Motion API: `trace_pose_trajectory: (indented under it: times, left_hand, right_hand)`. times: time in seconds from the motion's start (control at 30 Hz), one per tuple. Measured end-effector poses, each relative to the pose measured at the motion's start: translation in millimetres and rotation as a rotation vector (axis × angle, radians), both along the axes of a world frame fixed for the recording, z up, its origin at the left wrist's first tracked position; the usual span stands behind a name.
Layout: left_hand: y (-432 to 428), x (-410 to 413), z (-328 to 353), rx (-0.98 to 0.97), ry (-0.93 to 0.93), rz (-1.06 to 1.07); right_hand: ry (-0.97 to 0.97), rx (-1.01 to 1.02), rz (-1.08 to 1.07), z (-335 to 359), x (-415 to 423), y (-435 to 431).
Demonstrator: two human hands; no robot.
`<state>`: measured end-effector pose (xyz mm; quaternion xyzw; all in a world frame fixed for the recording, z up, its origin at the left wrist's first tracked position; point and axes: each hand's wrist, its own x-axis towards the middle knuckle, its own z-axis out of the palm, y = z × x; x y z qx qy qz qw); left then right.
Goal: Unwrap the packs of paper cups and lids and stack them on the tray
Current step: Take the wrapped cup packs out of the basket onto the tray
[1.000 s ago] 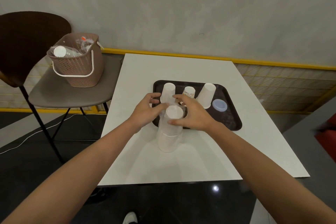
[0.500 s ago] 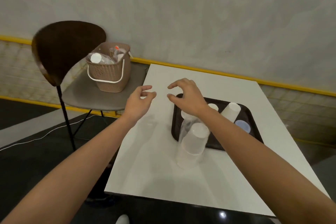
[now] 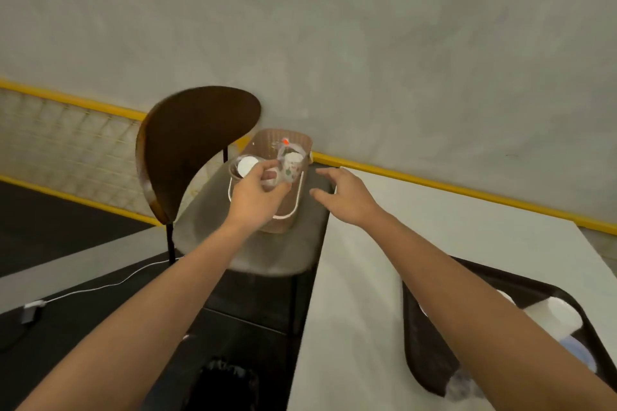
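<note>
The left hand [image 3: 257, 198] curls its fingers on a crinkled clear-wrapped pack [image 3: 245, 166] in the woven brown basket [image 3: 282, 225] on the round-backed chair [image 3: 193, 143]. The right hand [image 3: 344, 198] hovers beside it, fingers straight, spread, empty.

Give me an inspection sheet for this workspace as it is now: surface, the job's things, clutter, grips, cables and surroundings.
Surface: white table, with a dark tray on its right part.
Job's things: white cups and a blue lid on the tray; a clear-wrapped pack and patterned cups in the basket.
Clutter: a blurred clear thing at the tray's near corner; cannot tell what it is.
Grips: left hand pinches the clear-wrapped pack in the basket; right hand is open and holds nothing.
Cables: white cable on the dark floor, left.
Surroundings: chair bearing the basket, grey wall, yellow rail.
</note>
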<state>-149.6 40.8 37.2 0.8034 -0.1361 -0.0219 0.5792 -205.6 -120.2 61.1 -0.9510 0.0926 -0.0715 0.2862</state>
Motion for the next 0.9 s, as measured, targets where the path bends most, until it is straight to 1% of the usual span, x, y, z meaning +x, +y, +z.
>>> trace_pose_trajectory:
  times: [0.13, 0.2, 0.37, 0.53, 0.63, 0.77, 0.9]
  left_hand:
    - [10.2, 72.1, -0.2, 0.179, -0.084, -0.018]
    - [12.1, 105.8, -0.4, 0.323, -0.133, -0.054]
    - [3.4, 166.9, -18.4, 0.672, -0.189, -0.186]
    - [-12.8, 191.3, -38.2, 0.903, -0.210, -0.309]
    - [-19.5, 196.0, -47.4, 1.001, -0.191, -0.352]
    - [-26.6, 196.7, -54.6, 1.126, -0.217, -0.308]
    - [-32.8, 197.8, -56.9, 1.182, -0.260, -0.261]
  right_hand:
    - [0.044, -0.007, 0.003, -2.6, 61.2, 4.6]
    - [0.064, -0.003, -0.001, -6.5, 88.1, 4.8]
    - [0.103, -0.016, 0.017, -21.4, 140.1, 2.0]
    - [0.142, -0.027, 0.042, -37.5, 174.9, -1.5]
    - [0.143, -0.041, 0.042, -44.7, 185.1, -5.7]
    - [0.129, -0.041, 0.048, -52.8, 191.2, -9.3]
    - [0.091, -0.036, 0.060, -53.8, 192.5, -9.5]
